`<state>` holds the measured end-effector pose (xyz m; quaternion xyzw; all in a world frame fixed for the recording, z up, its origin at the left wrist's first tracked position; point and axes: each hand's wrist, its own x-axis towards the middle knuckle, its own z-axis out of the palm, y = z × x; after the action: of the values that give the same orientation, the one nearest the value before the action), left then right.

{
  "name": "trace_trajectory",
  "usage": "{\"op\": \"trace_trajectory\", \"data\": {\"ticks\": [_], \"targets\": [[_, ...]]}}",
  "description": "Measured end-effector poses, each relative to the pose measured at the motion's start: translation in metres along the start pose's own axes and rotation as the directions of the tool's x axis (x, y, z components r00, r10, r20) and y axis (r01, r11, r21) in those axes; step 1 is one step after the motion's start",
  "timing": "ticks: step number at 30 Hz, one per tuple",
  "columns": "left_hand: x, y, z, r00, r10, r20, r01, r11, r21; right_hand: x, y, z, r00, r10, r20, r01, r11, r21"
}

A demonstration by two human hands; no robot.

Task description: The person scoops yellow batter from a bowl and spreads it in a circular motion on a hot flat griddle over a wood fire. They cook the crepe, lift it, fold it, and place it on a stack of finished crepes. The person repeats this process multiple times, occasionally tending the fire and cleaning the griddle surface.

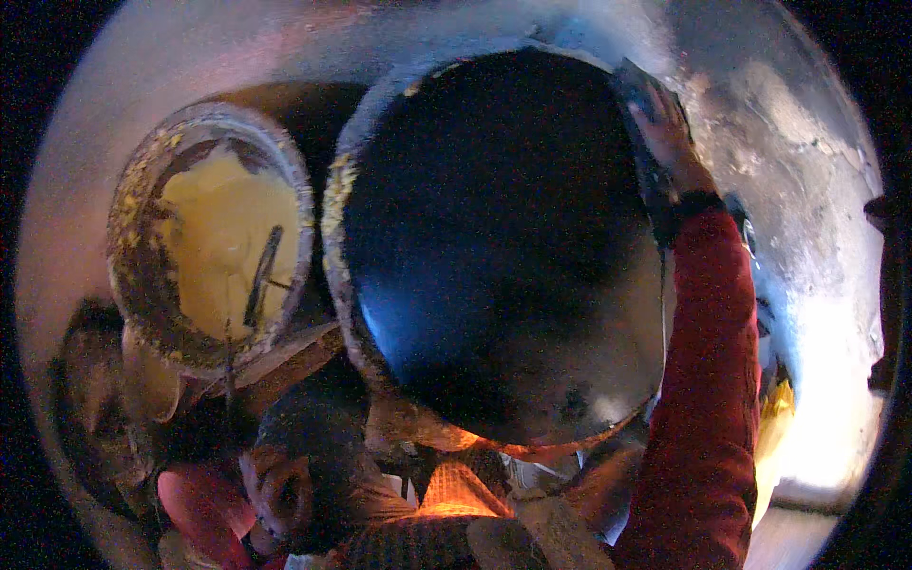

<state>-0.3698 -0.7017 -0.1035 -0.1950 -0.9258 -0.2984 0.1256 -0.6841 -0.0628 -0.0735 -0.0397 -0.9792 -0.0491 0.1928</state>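
A wide round black griddle plate (499,235) lies before me on a pale stove with a crusted rim. My right hand (662,125), at the end of a red sleeve, rests with spread fingers on a dark flat piece, perhaps cloth (638,92), at the plate's upper right edge; its exact grip cannot be told. My left hand (263,538) is low at the left, dim and partly hidden beside a dark bundle; what it holds is unclear. Left of the griddle stands a round vessel (306,192) of pale yellow batter (228,221), with a dark stick-like tool (263,274) in it.
Orange firelight glows under the griddle's near edge (527,449). Bright light falls on the wall or floor at the right (826,342), where a yellow item (776,420) lies beside my sleeve. A brownish object (100,399) is at the far left.
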Motion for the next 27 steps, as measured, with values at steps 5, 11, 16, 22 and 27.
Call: {"op": "trace_trajectory", "data": {"ticks": [5,11,16,22,27], "targets": [[0.000,0.002,-0.011,0.998,-0.035,0.060,0.037,0.999,-0.027,0.030,-0.190,-0.026,0.954,-0.240,0.179,0.234,0.971,0.054],[-0.016,0.000,-0.014,0.995,-0.076,-0.062,0.066,0.987,-0.147,-0.166,-0.267,-0.071,0.524,-0.850,0.042,0.847,0.516,-0.130],[-0.023,0.007,-0.006,0.997,-0.031,-0.076,0.022,0.992,-0.123,-0.279,-0.167,-0.110,0.657,-0.725,0.207,0.665,0.687,0.293],[-0.007,0.009,-0.002,0.998,0.016,-0.063,-0.019,0.998,-0.052,-0.173,-0.025,-0.073,0.911,0.403,0.090,-0.400,0.915,-0.052],[-0.006,0.016,0.008,0.997,0.045,-0.063,-0.050,0.995,-0.088,-0.158,-0.133,-0.077,0.989,-0.086,0.124,0.081,0.996,0.047]]}}
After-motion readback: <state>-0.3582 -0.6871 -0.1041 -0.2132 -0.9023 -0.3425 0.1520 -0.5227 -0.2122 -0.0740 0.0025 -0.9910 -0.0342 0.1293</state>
